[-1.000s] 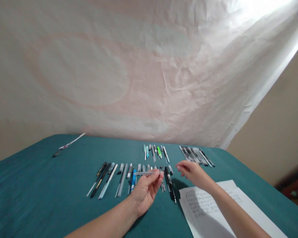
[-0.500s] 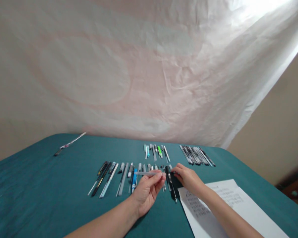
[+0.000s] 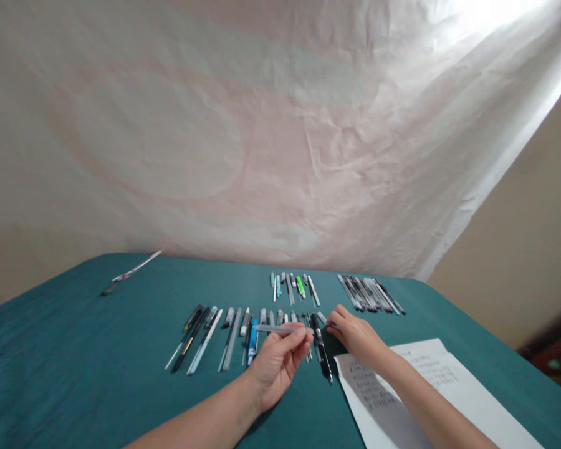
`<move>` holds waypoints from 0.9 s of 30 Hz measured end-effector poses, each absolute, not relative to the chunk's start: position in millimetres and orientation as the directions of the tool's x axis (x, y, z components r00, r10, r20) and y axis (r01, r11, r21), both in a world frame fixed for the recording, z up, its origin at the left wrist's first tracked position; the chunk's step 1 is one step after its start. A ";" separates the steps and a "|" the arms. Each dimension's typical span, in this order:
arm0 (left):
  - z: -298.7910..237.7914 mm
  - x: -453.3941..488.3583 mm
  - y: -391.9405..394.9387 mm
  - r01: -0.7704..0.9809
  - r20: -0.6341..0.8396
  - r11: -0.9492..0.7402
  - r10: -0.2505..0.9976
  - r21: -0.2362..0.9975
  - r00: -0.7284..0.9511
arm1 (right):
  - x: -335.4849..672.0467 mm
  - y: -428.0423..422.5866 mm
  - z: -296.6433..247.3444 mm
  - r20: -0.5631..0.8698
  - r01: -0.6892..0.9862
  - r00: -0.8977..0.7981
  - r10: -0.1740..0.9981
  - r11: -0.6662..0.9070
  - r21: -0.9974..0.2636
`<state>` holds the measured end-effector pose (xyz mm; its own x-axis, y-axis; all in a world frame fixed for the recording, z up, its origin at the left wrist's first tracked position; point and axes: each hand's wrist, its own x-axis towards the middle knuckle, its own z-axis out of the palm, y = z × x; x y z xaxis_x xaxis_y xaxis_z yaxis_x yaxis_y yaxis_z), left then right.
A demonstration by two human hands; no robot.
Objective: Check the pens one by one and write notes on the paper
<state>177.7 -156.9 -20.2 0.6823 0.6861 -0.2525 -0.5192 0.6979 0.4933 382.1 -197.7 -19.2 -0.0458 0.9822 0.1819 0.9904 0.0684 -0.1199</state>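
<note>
My left hand [image 3: 283,358] is closed in a pinch around a clear pen barrel [image 3: 275,328], held level above a row of pen parts. Fingers bent, my right hand [image 3: 353,333] rests low over the table at the right end of that row. Its fingertips meet the end of a small pale pen cap [image 3: 322,318]; their undersides are hidden. Just left of them lies a black pen [image 3: 323,352]. A blue pen part [image 3: 253,343] lies behind my left hand, which covers some of the row.
Black and gold pens [image 3: 191,340] begin the row at left. Farther back lie caps and a bright green piece [image 3: 300,286], with a bundle of pens [image 3: 369,294] to their right. Written sheets [image 3: 430,386] lie under my right forearm. A thin brush-like stick [image 3: 133,272] lies far left.
My right hand has shifted slightly to the right, and the pale cap at its fingertips now sits at more of a slant. My left hand keeps the clear barrel nearly still.
</note>
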 end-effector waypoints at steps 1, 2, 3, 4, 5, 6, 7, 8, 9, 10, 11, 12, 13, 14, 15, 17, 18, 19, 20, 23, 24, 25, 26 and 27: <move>-20.2 177.6 -157.0 -0.521 -0.249 0.697 0.686 0.493 0.683 | 378.8 -198.6 -15.7 0.206 0.982 -0.039 0.978 0.075 -0.175; -20.5 177.6 -157.0 -0.524 -0.243 0.694 0.689 0.494 0.683 | 374.3 -199.8 -11.4 0.228 0.964 -0.032 0.973 0.090 -0.250; -21.0 177.6 -156.9 -0.528 -0.236 0.689 0.693 0.496 0.682 | 368.9 -201.4 -6.7 0.239 0.933 -0.030 0.970 0.113 -0.341; -21.6 177.7 -156.6 -0.533 -0.228 0.683 0.697 0.500 0.679 | 362.6 -203.3 -1.8 0.238 0.888 -0.035 0.971 0.140 -0.439; -22.4 177.9 -156.3 -0.536 -0.222 0.677 0.702 0.505 0.677 | 356.0 -205.6 3.0 0.229 0.831 -0.047 0.972 0.165 -0.531; -23.0 178.2 -156.0 -0.539 -0.217 0.670 0.707 0.510 0.673 | 349.3 -207.9 7.4 0.218 0.775 -0.061 0.974 0.184 -0.605; -23.6 178.4 -155.7 -0.542 -0.214 0.665 0.711 0.514 0.670 | 343.1 -210.3 11.3 0.212 0.729 -0.070 0.975 0.195 -0.656; -24.1 178.6 -155.5 -0.544 -0.212 0.660 0.715 0.518 0.666 | 337.6 -212.5 14.4 0.213 0.699 -0.073 0.974 0.202 -0.686; -24.3 178.8 -155.4 -0.546 -0.210 0.656 0.719 0.521 0.662 | 333.0 -214.4 16.7 0.220 0.682 -0.070 0.973 0.207 -0.701; -24.4 178.9 -155.5 -0.550 -0.207 0.651 0.723 0.523 0.659 | 329.6 -215.9 18.4 0.232 0.675 -0.062 0.971 0.213 -0.707; -24.3 178.9 -155.6 -0.553 -0.203 0.647 0.726 0.525 0.657 | 327.2 -217.0 19.5 0.247 0.673 -0.055 0.967 0.218 -0.706; -24.2 178.9 -155.9 -0.556 -0.200 0.644 0.729 0.526 0.655 | 325.7 -217.8 20.3 0.262 0.675 -0.050 0.964 0.226 -0.702; -24.1 178.9 -156.2 -0.559 -0.195 0.640 0.731 0.527 0.654 | 325.0 -218.2 20.8 0.278 0.679 -0.047 0.959 0.235 -0.695; -24.0 178.8 -156.5 -0.562 -0.191 0.637 0.734 0.528 0.652 | 324.8 -218.3 21.2 0.296 0.687 -0.046 0.954 0.246 -0.684; -23.9 178.8 -156.8 -0.565 -0.188 0.634 0.736 0.528 0.651 | 324.9 -218.3 21.7 0.313 0.696 -0.047 0.948 0.256 -0.671; -23.9 178.9 -157.0 -0.569 -0.183 0.630 0.739 0.529 0.648 | 325.5 -218.0 22.5 0.343 0.714 -0.052 0.938 0.274 -0.644; -24.0 179.1 -157.0 -0.569 -0.181 0.629 0.739 0.529 0.649 | 325.8 -217.9 23.0 0.354 0.723 -0.057 0.934 0.283 -0.631; -24.2 179.3 -156.8 -0.568 -0.180 0.630 0.738 0.530 0.650 | 325.9 -217.8 23.3 0.363 0.732 -0.061 0.930 0.289 -0.617; -24.3 179.5 -156.6 -0.567 -0.182 0.630 0.738 0.531 0.650 | 325.9 -217.7 23.6 0.373 0.740 -0.064 0.925 0.295 -0.604; -24.4 179.9 -156.0 -0.565 -0.189 0.630 0.739 0.533 0.647 | 325.3 -217.9 23.4 0.401 0.756 -0.058 0.914 0.303 -0.581; -24.4 179.8 -156.0 -0.565 -0.192 0.630 0.740 0.533 0.645 | 325.0 -218.1 23.0 0.408 0.756 -0.054 0.911 0.304 -0.579; -24.2 179.6 -156.1 -0.565 -0.194 0.631 0.741 0.532 0.643 | 324.8 -218.3 22.5 0.413 0.754 -0.052 0.909 0.306 -0.581; -24.0 179.4 -156.4 -0.564 -0.197 0.632 0.740 0.532 0.643 | 324.6 -218.5 21.9 0.414 0.751 -0.051 0.909 0.308 -0.583; -23.8 179.1 -156.7 -0.562 -0.198 0.633 0.739 0.533 0.644 | 324.4 -218.7 21.3 0.413 0.748 -0.054 0.909 0.310 -0.587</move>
